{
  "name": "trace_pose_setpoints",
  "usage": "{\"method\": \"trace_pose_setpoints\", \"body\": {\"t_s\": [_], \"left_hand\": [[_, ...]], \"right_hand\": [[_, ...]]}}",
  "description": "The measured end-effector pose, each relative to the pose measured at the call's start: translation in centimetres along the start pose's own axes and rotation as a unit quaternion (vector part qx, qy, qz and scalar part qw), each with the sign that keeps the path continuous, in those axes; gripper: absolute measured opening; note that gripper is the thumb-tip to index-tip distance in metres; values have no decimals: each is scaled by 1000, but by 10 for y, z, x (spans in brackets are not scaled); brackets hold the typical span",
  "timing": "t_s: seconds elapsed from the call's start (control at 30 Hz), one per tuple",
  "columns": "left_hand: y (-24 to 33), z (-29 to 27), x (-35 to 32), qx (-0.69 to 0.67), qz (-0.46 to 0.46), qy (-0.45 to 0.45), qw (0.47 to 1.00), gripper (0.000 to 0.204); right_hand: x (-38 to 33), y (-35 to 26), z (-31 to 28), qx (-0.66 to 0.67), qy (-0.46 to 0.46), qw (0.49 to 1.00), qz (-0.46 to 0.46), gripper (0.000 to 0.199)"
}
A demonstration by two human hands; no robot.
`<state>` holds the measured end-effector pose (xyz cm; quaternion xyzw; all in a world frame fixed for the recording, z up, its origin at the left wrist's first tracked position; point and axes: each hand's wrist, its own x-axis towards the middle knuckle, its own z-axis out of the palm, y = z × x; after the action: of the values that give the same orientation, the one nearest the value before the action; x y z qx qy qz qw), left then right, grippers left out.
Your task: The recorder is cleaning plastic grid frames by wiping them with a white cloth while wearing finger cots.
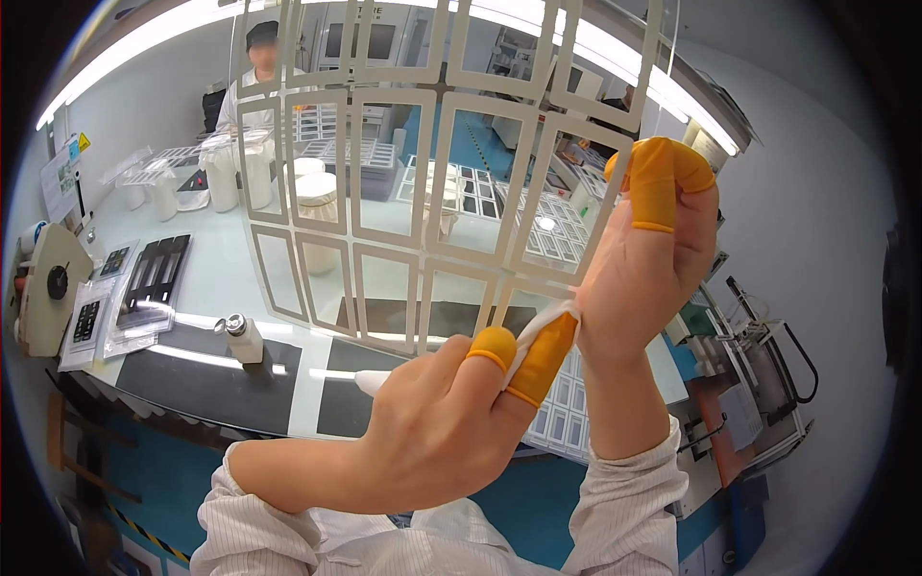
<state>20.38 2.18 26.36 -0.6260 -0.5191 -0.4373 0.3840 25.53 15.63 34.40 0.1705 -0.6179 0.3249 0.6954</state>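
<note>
A large clear sheet (437, 176) printed with rows of pale rectangular outlines stands upright in front of me. My right hand (648, 230) grips its right edge, with yellow finger cots on the fingertips. Lower down, my left hand (432, 422) pinches a white wipe (526, 348) between cotted fingers, against the sheet's lower right corner. From behind the left hand's knuckles a white pointed end (369, 383) sticks out; whether it belongs to the wipe or another thing I cannot tell.
On the white table (213, 274) are black mats (206, 379), a small pump bottle (240, 339), cloth-topped jars (317, 202) and bagged black parts (144, 288). More outlined sheets (552, 230) lie behind the upright one. A person (259, 82) is across the table. Equipment (740, 403) stands at right.
</note>
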Motion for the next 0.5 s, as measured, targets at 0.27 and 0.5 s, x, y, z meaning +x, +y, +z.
{"method": "trace_pose_setpoints", "body": {"t_s": [0.27, 0.5], "left_hand": [[-6, -53, -35, -16, -47, 9, 999, 34], [-50, -94, -78, 66, -169, 115, 977, 35]], "right_hand": [[3, -7, -11, -9, 77, 996, 47, 14], [20, -10, -20, -30, 108, 989, 98, 12]]}}
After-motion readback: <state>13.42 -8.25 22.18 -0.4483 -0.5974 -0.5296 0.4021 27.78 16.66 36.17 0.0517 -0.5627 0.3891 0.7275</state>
